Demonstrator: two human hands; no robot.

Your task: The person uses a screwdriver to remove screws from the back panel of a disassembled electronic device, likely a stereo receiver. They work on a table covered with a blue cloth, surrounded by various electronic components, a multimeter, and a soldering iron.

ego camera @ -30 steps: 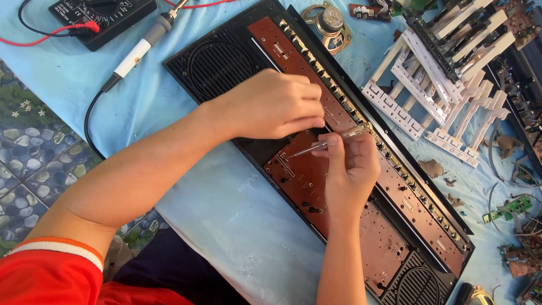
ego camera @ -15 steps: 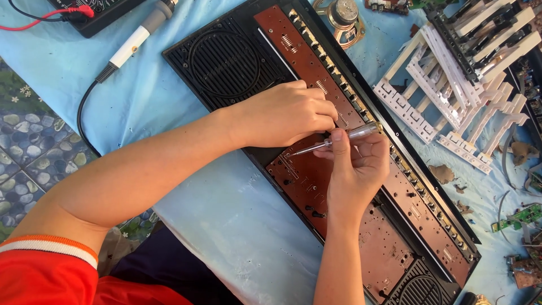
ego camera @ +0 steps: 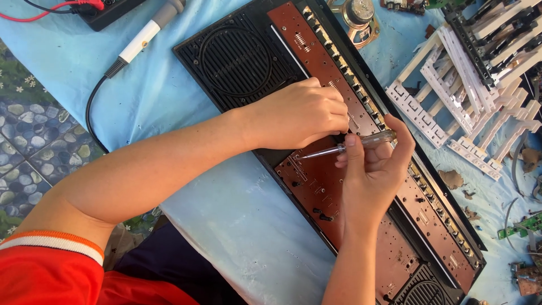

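A long black keyboard case (ego camera: 237, 62) lies face down across the blue cloth, its brown circuit board (ego camera: 327, 186) exposed between two round speaker grilles. My right hand (ego camera: 372, 169) holds a clear-handled screwdriver (ego camera: 344, 147) nearly level over the board, tip pointing left. My left hand (ego camera: 302, 113) is curled into a fist on the board just above the screwdriver tip; whether it pinches something small is hidden by the fingers.
A soldering iron (ego camera: 144, 34) with a black cable lies at the top left beside a black meter with red leads. White key assemblies (ego camera: 457, 96) are piled at the right. A loose speaker (ego camera: 358, 14) sits at the top. Small circuit scraps (ego camera: 522, 226) lie at the far right edge.
The view has shifted slightly, so the keyboard sits lower left in frame. Both hands stay over the same spot on the board, the screwdriver a little more level.
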